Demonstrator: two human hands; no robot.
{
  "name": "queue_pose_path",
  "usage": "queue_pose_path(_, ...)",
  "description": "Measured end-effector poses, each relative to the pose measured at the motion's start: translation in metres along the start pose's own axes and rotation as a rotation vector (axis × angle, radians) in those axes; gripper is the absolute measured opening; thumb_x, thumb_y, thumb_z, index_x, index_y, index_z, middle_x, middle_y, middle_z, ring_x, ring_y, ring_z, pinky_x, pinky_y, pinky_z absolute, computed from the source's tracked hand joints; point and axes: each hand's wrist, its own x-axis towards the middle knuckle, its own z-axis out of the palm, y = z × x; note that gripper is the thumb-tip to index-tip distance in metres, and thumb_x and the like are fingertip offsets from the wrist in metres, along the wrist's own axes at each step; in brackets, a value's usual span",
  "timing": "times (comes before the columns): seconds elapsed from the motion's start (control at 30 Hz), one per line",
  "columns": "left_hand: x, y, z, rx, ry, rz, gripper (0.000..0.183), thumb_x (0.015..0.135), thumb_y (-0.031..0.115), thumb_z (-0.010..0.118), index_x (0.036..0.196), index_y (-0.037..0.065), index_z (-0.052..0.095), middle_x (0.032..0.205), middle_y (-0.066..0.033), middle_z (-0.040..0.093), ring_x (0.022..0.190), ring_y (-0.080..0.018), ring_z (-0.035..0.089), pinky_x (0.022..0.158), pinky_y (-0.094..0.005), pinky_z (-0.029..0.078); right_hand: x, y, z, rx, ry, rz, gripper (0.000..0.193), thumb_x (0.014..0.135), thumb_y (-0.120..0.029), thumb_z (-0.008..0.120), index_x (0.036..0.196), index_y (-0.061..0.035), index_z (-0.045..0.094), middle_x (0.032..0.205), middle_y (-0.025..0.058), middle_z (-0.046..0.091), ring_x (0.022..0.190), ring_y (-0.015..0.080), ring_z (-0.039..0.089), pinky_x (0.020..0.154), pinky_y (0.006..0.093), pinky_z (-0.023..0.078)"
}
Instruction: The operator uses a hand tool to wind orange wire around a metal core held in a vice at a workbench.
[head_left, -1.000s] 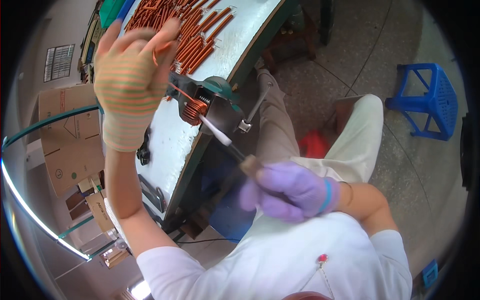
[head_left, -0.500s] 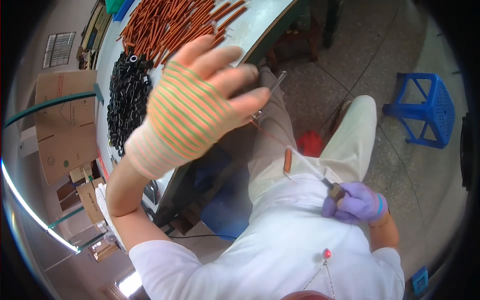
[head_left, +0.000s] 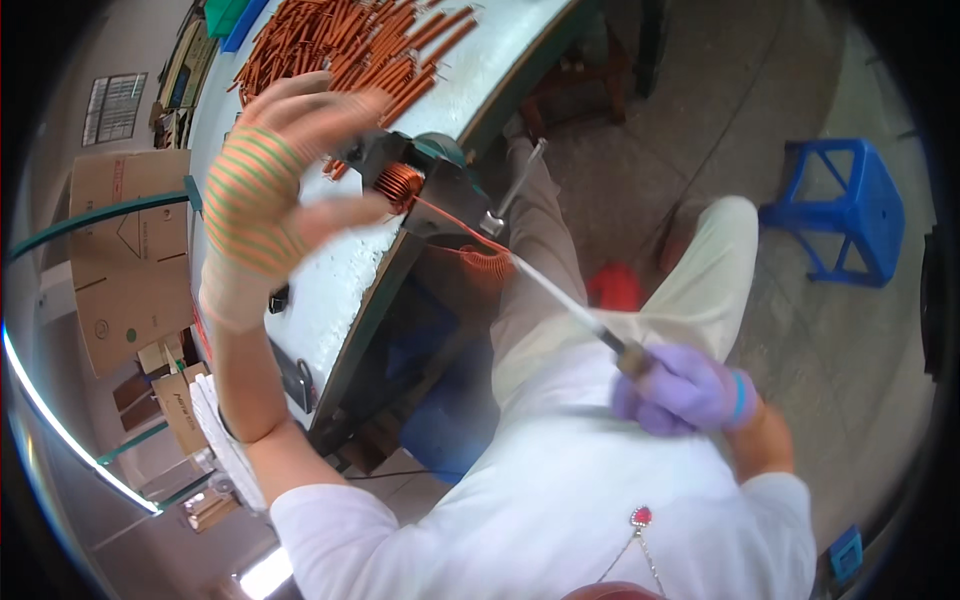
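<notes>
My left hand, in an orange and green striped glove with bare fingers, is raised over the bench with its fingers apart, blurred by motion. Beside its fingertips a copper wire coil sits at a dark metal vise on the bench edge. My right hand, in a purple glove, is closed round the wooden handle of a screwdriver-like tool. Its thin shaft points up-left and meets the copper wire running from the coil. A second, blurred copper coil hangs below the wire.
Many copper-coloured rods or long coils lie heaped on the white bench. The vise's bar handle juts past the bench edge. A blue stool stands to the right, a cardboard box at the left.
My left hand has drawn back leftward, uncovering the vise and coil, and now hides most of the black pieces. My right hand and tool have shifted slightly up-left; the hanging coil has moved up-left.
</notes>
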Motion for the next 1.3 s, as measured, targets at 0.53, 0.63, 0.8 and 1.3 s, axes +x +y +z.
queue_pose_path(0.53,-0.013,-0.016,0.01,-0.22,0.191,-0.305,0.033,0.079,0.017,0.083,0.111,0.006,0.079,0.104,-0.0071,0.073,0.1,-0.0225,0.067,0.089,-0.0361,0.053,0.047,-0.03,0.018,-0.039,0.029,-0.039,0.03,0.106,-0.024,0.046,0.102,-0.0005,0.064,0.06,0.0001,0.054,0.045,0.0067,0.05,0.043,0.024,0.038)
queue_pose_path(0.63,0.006,0.016,0.007,0.159,0.019,0.145,0.046,0.075,0.023,0.083,0.119,0.012,0.076,0.119,-0.0065,0.069,0.11,-0.025,0.066,0.1,-0.0428,0.05,-0.003,0.001,0.004,-0.037,0.014,-0.074,0.028,0.105,-0.017,0.044,0.105,0.0013,0.064,0.062,-0.002,0.055,0.049,0.0043,0.051,0.045,0.0225,0.037)
queue_pose_path(0.8,0.02,0.04,0.022,0.556,0.119,0.45,0.033,0.08,0.02,0.077,0.113,0.018,0.076,0.097,-0.0026,0.074,0.112,-0.0281,0.066,0.11,-0.0515,0.045,0.018,-0.011,0.012,0.086,-0.002,0.145,0.028,0.104,-0.021,0.047,0.104,0.0006,0.065,0.065,0.0001,0.057,0.047,0.0056,0.049,0.044,0.0215,0.038)
queue_pose_path(1.3,0.007,0.036,0.02,0.395,-0.051,0.383,0.045,0.073,0.019,0.082,0.118,0.021,0.076,0.107,-0.0098,0.072,0.118,-0.033,0.062,0.112,-0.0533,0.044,-0.008,-0.002,0.006,0.198,-0.098,0.023,0.027,0.104,-0.017,0.046,0.104,0.0023,0.065,0.058,-0.0024,0.052,0.043,0.0061,0.045,0.043,0.025,0.036)
